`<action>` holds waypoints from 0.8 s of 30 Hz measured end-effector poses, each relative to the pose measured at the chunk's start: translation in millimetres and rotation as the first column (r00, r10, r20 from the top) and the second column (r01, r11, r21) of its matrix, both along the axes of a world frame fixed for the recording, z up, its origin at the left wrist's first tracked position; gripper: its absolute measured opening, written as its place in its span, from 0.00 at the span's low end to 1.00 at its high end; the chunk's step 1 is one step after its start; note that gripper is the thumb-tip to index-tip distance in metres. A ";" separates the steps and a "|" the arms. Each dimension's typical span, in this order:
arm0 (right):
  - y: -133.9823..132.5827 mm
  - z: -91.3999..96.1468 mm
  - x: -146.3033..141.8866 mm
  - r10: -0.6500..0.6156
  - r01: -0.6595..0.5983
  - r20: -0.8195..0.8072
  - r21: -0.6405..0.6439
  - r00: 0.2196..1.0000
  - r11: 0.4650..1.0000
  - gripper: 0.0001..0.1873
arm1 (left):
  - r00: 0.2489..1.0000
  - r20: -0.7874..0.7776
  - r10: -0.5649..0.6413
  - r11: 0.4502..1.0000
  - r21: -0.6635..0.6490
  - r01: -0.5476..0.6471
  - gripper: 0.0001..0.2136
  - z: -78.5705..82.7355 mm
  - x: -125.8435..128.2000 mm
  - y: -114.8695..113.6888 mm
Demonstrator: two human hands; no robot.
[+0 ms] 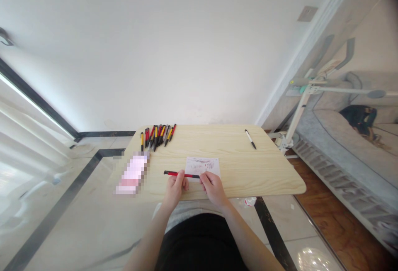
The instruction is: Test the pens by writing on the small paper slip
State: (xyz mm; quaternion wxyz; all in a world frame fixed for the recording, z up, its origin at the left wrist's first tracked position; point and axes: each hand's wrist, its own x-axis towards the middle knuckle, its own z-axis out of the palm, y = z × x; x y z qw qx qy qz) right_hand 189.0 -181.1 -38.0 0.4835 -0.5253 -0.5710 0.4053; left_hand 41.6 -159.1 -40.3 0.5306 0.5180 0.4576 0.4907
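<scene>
A red and black pen (174, 174) lies level between my two hands, just above the near edge of a light wooden table (248, 171). My left hand (175, 187) pinches its middle and my right hand (212, 185) pinches its right end. Just behind the pen lies a small white slip of paper (202, 166) covered in scribbles. A bunch of several red, yellow and black pens (157, 135) lies at the table's far left.
A lone white pen with a black tip (250, 139) rests at the far right of the table. A blurred pink object (132, 173) lies at the left edge. A white stand (297, 117) and a grey sofa (342, 138) are to the right.
</scene>
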 end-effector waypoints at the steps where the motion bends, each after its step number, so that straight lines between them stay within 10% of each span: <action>1: 0.0 0.0 0.1 0.000 0.000 0.002 0.001 1.000 1.000 0.21 | 1.000 -0.001 0.001 1.000 0.002 0.000 0.22 -0.4 -0.1 0.1; 24: 1.3 -3.1 -2.4 0.011 -0.015 -0.113 -0.039 0.994 0.999 0.22 | 0.999 0.012 0.034 0.999 -0.025 -0.034 0.23 4.2 0.9 -0.6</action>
